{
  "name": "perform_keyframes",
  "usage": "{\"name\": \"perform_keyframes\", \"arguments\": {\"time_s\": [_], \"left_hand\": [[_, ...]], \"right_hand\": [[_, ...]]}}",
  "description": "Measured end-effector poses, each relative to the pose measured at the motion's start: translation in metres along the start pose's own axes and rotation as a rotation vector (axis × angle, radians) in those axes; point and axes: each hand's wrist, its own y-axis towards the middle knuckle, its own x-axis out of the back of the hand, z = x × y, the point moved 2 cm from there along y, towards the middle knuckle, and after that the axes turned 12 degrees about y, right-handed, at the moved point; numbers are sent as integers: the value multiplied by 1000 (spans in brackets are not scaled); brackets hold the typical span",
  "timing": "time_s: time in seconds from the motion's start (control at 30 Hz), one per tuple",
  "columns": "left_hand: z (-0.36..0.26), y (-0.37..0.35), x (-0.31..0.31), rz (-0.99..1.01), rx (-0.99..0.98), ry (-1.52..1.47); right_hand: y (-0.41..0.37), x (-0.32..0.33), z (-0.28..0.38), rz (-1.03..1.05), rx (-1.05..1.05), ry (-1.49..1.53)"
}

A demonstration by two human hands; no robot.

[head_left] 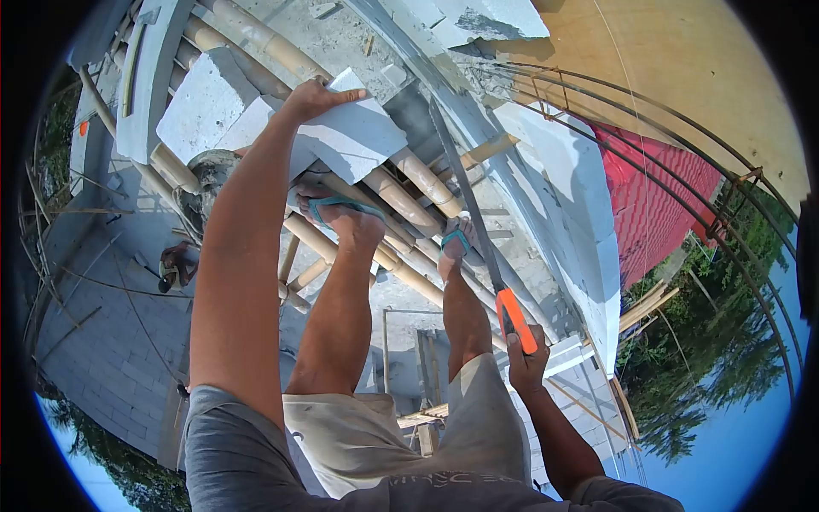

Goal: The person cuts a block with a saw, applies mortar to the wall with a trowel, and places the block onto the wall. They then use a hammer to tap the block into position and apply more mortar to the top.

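Observation:
My left hand (316, 98) rests flat, fingers spread, on the top edge of a white lightweight block (354, 132) lying on the bamboo scaffold poles (401, 200). My right hand (526, 360) grips the orange handle of a hand saw (516, 317). Its long dark blade (456, 171) runs up and away along the white block wall (572, 196). My two feet in teal-strapped sandals (341, 207) stand on the poles between block and saw.
A second white block (200, 107) lies left of the first, beside a round bucket (209, 171). Curved steel rebar (665, 145) rises at the right over a red roof (657, 196). A paved yard far below holds another person (177, 264).

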Motion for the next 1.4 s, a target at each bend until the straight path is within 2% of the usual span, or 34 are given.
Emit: {"name": "perform_keyframes", "arguments": {"time_s": [0.07,0.1,0.17,0.2,0.23,0.3,0.37,0.43,0.5,0.57,0.7,0.83,0.93,1.03,1.1,1.23,1.27,1.3,1.37,1.4], "left_hand": [[-7,-20,15,168,-126,-70],[-16,-34,27,244,-109,-40],[-29,-66,27,-47,-207,0],[-40,-88,28,-69,-172,69],[-52,-112,29,-94,-138,135],[-59,-153,7,-312,-158,107],[-70,-199,6,-385,-118,6],[-77,-237,1,-469,-49,-97],[-87,-271,5,-458,20,-168],[-95,-294,12,-448,64,-280],[-102,-310,15,-384,-9,-227],[-103,-341,22,-284,-21,-162],[-99,-347,23,-254,-16,-167],[-95,-340,19,-212,2,-177],[-96,-324,11,-211,-51,-71],[-97,-298,15,-95,-111,-12],[-99,-292,6,-187,-82,5],[-98,-291,5,-187,-81,1],[-98,-288,9,-325,-23,-43],[-97,-287,13,-287,-17,-87]], "right_hand": [[3,3,6,17,217,13],[7,3,12,37,230,25],[16,3,29,122,258,130],[28,1,36,124,376,83],[41,6,45,203,357,109],[74,-9,92,193,504,45],[108,-29,152,249,594,-118],[149,-58,191,287,817,-167],[187,-93,225,339,908,-417],[227,-142,246,383,1060,-526],[288,-250,267,526,1226,-577],[306,-323,257,560,1253,-659],[314,-360,234,468,1142,-709],[314,-382,216,451,1049,-762],[318,-398,215,449,1040,-780],[322,-410,213,414,919,-987],[325,-410,218,489,888,-998],[333,-407,215,563,852,-1014],[338,-402,208,557,936,-1000],[338,-397,211,519,969,-937]]}}
